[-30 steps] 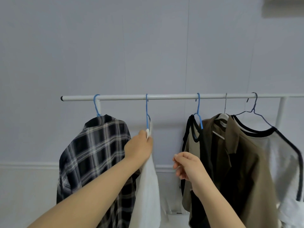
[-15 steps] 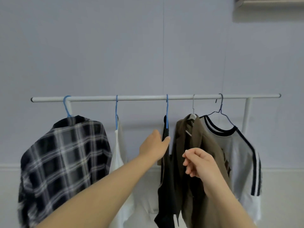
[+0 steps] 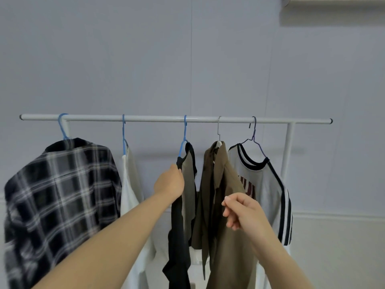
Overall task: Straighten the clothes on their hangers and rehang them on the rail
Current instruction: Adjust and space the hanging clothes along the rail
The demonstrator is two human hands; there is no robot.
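Note:
A white rail (image 3: 158, 118) carries several hangers. From left hang a black-and-white plaid shirt (image 3: 60, 195), a white garment (image 3: 130, 184) seen edge-on, a black-trimmed khaki top (image 3: 187, 184) on a blue hanger (image 3: 184, 134), a brown shirt (image 3: 223, 195) and a white tee with black stripes (image 3: 264, 184). My left hand (image 3: 169, 183) grips the black edge of the khaki top at its shoulder. My right hand (image 3: 239, 211) hovers in front of the brown shirt, fingers curled, holding nothing that I can see.
The rail's white upright post (image 3: 288, 151) stands at the right end. A plain grey wall (image 3: 187, 59) is close behind. An air conditioner's edge (image 3: 333, 3) shows at the top right.
My left hand left the white garment and moved right to the khaki top. The view shifted right, and my right hand drifted in front of the brown shirt.

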